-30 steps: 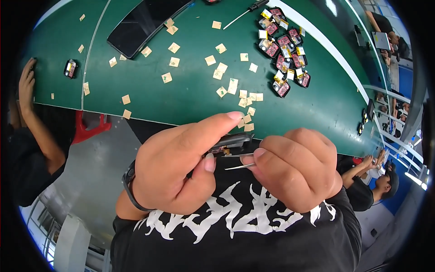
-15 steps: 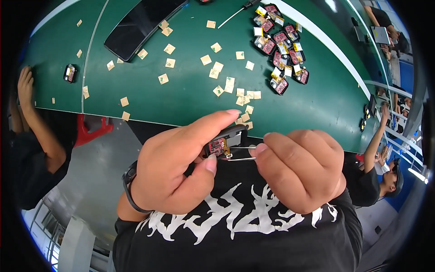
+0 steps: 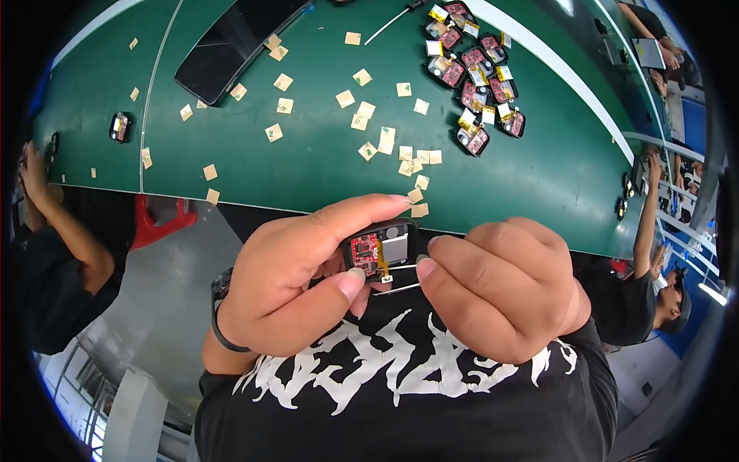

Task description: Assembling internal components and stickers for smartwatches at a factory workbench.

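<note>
Between the fingers and thumb of my left hand [image 3: 296, 266] is a small black device housing [image 3: 412, 229], its open side facing me. Inside it show a red circuit board [image 3: 365, 252], a silver-grey block [image 3: 395, 248] and a yellow-brown flex cable [image 3: 382, 269] ending in a small white connector. My right hand [image 3: 504, 285] is closed on a pair of metal tweezers [image 3: 398, 289]. The two tips are spread apart beside the connector, one across the housing's lower edge and one below it. Whether a tip touches the cable, I cannot tell.
Several similar open housings [image 3: 471, 96] with boards lie grouped at the back right. Small beige square pads [image 3: 362, 121] are scattered over the green table [image 3: 254, 165]. A black phone-like slab [image 3: 231, 50], a screwdriver [image 3: 389, 25] and a lone housing [image 3: 119, 127] lie farther off. Other people sit on both sides.
My left hand has tilted the housing, so its inside faces me more fully. The tweezers have dropped slightly and shifted left, with their tips now angled apart.
</note>
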`<state>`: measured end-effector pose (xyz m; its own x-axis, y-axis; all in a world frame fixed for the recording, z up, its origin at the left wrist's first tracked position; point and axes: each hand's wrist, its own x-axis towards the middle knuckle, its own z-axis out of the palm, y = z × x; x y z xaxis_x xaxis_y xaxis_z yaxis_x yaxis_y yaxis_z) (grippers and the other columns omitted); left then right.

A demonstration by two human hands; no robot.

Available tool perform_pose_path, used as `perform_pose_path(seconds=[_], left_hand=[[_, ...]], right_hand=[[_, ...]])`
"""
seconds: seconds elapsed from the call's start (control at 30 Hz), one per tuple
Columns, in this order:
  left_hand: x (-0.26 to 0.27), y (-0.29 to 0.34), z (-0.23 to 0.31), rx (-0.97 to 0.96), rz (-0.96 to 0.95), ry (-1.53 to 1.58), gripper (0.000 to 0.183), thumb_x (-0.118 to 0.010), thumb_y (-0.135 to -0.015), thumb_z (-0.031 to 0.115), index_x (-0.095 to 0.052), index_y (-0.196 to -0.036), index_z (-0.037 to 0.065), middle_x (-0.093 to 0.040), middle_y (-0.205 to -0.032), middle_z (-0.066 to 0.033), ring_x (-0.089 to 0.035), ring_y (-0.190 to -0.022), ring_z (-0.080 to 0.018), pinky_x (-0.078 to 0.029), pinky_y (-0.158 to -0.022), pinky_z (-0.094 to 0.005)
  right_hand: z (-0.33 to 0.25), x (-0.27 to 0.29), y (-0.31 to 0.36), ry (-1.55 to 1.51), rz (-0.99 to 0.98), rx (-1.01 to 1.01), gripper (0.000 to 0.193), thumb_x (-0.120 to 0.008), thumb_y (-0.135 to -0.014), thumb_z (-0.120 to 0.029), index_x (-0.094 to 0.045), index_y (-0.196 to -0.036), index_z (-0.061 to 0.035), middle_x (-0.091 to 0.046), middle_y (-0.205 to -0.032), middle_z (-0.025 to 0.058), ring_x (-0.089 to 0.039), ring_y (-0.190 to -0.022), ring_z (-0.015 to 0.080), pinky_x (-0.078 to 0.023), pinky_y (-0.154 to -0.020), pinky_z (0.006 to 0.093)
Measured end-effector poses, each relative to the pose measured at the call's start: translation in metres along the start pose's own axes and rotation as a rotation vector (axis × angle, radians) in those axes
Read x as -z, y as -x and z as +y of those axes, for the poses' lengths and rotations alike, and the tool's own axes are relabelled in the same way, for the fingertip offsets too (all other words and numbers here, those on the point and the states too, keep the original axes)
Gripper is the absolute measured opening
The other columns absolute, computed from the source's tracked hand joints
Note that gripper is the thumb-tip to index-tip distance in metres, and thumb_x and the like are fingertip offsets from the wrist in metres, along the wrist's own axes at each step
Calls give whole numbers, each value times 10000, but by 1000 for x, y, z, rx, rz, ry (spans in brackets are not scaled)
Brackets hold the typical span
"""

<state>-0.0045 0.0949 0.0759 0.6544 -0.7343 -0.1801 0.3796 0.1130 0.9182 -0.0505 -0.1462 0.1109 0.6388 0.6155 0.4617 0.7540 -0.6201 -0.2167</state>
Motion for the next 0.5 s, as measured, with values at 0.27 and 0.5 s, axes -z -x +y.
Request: perform_pose_path(seconds=[0.27, 0.5], left_hand=[[2, -1, 1, -5, -50, -18, 523, -518, -914, 20, -503, -1426, -89, -683, -899, -89, -648, -657, -105, -517, -606, -243], [-1, 2, 0, 21, 3, -85, 506, -524, -921, 29, -514, -1413, -89, -668, -859, -72, -645, -654, -99, -513, -604, -237]], right_hand=[[-4, -2, 2, -99, 28, -23, 237, -713, -676, -40, -674, -897, 36, -689, -837, 149, -590, -635, 190, -415, -457, 277], [-8, 0, 3, -21, 2, -18, 230, -704, -692, -40, -671, -906, 39, -688, -852, 158, -575, -636, 187, -413, -464, 277]])
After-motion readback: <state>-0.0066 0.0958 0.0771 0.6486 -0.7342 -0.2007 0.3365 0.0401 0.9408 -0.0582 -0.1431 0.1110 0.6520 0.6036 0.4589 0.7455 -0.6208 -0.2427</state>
